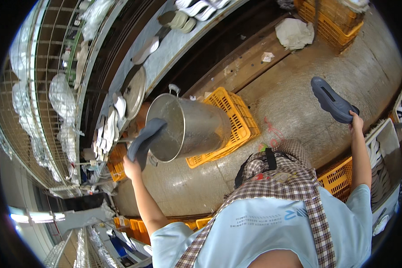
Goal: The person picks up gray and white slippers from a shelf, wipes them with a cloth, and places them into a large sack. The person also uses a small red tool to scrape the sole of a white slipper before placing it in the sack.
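Observation:
My left hand (131,168) is closed around one end of a dark blue-grey shoe sole (144,137). The sole's other end reaches over the mouth of a tall metal pot (201,127); I cannot tell whether it touches the inside. The pot stands on stacked yellow plastic crates (239,119). Far out to the right, my right hand (356,122) grips a matching dark blue-grey shoe sole (332,100) by its near end. A long dark slot runs along that sole's face, and it hangs in the air above the floor.
Behind the pot runs a bench (178,42) with pale soles and a round metal lid (135,91). Wire racks (53,98) with plastic-wrapped goods line the left. At my right stands a bin of soles (379,165) beside a yellow crate (337,181). More yellow crates (335,27) stand far right.

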`<state>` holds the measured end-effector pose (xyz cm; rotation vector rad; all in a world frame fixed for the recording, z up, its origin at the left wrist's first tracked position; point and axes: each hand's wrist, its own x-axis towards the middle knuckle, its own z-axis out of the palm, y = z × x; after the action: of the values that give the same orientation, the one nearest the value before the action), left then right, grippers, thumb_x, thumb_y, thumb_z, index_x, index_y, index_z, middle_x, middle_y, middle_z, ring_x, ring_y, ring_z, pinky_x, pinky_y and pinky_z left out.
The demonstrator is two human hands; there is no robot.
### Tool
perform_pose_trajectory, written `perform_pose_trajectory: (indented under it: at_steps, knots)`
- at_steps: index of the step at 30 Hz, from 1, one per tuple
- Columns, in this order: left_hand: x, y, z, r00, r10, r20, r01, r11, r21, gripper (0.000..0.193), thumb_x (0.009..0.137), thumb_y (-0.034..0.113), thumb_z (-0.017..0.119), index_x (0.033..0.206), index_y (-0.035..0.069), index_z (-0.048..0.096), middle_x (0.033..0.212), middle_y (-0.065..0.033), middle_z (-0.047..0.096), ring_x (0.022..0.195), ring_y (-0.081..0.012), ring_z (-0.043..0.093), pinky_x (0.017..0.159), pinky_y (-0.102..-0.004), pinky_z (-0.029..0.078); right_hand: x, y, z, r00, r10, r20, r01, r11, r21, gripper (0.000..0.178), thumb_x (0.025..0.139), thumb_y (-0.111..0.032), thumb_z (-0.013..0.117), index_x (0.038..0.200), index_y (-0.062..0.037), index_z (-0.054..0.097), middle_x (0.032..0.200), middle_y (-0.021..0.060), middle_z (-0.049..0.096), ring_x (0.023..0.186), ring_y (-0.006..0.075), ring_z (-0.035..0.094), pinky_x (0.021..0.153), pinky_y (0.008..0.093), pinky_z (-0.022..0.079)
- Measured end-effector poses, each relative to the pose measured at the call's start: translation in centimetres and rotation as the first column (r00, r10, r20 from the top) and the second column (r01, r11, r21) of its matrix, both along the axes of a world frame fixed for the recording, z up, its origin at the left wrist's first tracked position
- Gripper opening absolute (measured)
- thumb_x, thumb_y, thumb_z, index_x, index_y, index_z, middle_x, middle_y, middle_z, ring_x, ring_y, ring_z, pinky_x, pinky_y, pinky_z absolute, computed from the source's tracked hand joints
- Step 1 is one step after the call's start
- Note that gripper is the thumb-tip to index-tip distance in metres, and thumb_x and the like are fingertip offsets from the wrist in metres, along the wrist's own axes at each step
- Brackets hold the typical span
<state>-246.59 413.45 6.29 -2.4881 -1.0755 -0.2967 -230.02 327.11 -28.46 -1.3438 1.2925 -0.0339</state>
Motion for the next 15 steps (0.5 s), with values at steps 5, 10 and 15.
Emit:
perform_pose_trajectory:
  at_steps: [5,10,15]
  knots:
    - [1.0,-1.5,0.7,0.613,0.504,0.608,0.34,0.527,-0.779,0.045,0.078,0.014,0.066,0.115,-0.004,0.049,0.108,-0.0192,0.058,0.081,-0.0326,0.061,0.057,-0.0426,0.055,-1.7,-1.2,2.1,0.965,-0.253,0.073,0.224,0.934,0.277,0.031,0.068,-0.022,0.075,0.088,-0.0057,0.059,0.079,0.0073,0.059,0.058,0.017,0.056,0.043,0.0253,0.043]
    - [7.1,-7.9,1.0,0.415,0.811,0.412,0.697,0.007,-0.717,0.037,0.085,0.012,0.059,0.114,-0.009,0.05,0.114,-0.0163,0.057,0.097,-0.0274,0.058,0.085,-0.037,0.05,-3.2,-3.2,5.4,0.971,-0.233,0.057,0.186,0.881,0.434,0.029,0.078,-0.036,0.063,0.066,-0.0111,0.054,0.052,0.0035,0.053,0.033,0.0155,0.048,0.027,0.0195,0.04]
    - [15.4,-20.6,-1.9,0.695,0.694,0.188,0.644,-0.485,-0.592,0.029,0.086,0.014,0.058,0.107,-0.007,0.055,0.104,-0.0151,0.061,0.095,-0.0265,0.059,0.086,-0.0355,0.05,-3.9,-5.4,8.8,0.907,-0.395,0.145,0.256,0.792,0.554,0.026,0.083,-0.028,0.054,0.079,-0.0029,0.061,0.063,0.0095,0.062,0.046,0.0188,0.06,0.031,0.0196,0.044]
